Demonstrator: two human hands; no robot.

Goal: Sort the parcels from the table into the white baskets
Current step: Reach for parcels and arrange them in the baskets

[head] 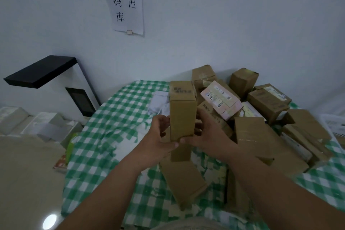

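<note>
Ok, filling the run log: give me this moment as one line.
step: parcel lifted | left hand: grips tall brown box | right hand: grips same box | pile of parcels: on checked table | basket: not reached

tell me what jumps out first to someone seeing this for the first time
A tall brown cardboard box held upright in the centre, the left hand and right hand gripping its lower part. Behind and to the right, a heap of brown parcels covers the green checked tablecloth. On the wall above hangs a paper sign with black Chinese characters.
</note>
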